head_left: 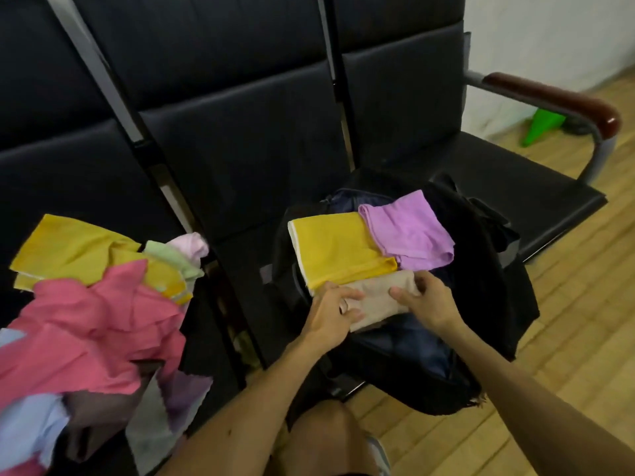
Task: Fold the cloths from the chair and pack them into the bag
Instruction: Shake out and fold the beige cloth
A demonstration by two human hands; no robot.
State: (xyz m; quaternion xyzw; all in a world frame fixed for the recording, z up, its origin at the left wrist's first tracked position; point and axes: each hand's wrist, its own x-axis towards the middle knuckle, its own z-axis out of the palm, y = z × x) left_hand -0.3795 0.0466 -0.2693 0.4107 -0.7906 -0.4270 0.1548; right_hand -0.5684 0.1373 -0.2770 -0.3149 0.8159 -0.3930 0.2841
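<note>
In the head view, the open black bag (pixel 481 276) sits on the right-hand seat of the chair (pixel 240 149). A folded yellow cloth (pixel 340 249) and a folded purple cloth (pixel 409 231) already lie side by side in its far half. The beige cloth (pixel 372 297), folded into a narrow bundle, lies just on the near side of those two, and its far edge touches the yellow one's near edge. Its long axis runs roughly crosswise to the person, tilted a little up toward the right, so each hand has one end. The left hand (pixel 335 314) holds the left end with its fingers bent over the fabric, and the right hand (pixel 426 300) grips the right end, thumb on top and fingers curled round it. Below the bundle, toward the person, dark lining of the bag shows, so the cloth most likely only needs settling straight down where it is, parallel to the yellow cloth's edge. The unfolded pile, with a pink cloth (pixel 96 324) on top, lies well apart on the left-hand seat. The left hand is the nearer one to it, so fetching the next piece would fall naturally to that side.
</note>
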